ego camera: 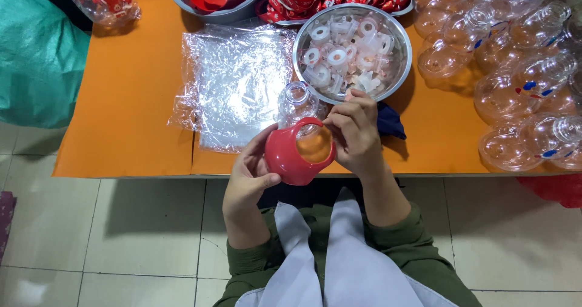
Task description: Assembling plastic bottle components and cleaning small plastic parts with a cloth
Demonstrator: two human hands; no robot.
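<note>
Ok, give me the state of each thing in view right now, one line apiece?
Red ring handle: held in both hands, over the table edge.
Left hand: gripping the ring's left side.
Right hand: fingers on the ring's right rim.
Clear bottle: neck uncapped, behind the ring.
Steel bowl: filled with clear plastic parts.
Plastic bags: lying flat in a stack.
Bottles at right: heaped, uncapped.

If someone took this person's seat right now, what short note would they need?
Left hand grips the red ring-shaped plastic piece from its side. Right hand pinches the ring's top edge with its fingers. A clear bottle stands on the orange table just behind the ring, apart from it as far as visible. The steel bowl of white parts is untouched. Nothing is fitted to the ring yet.
</note>
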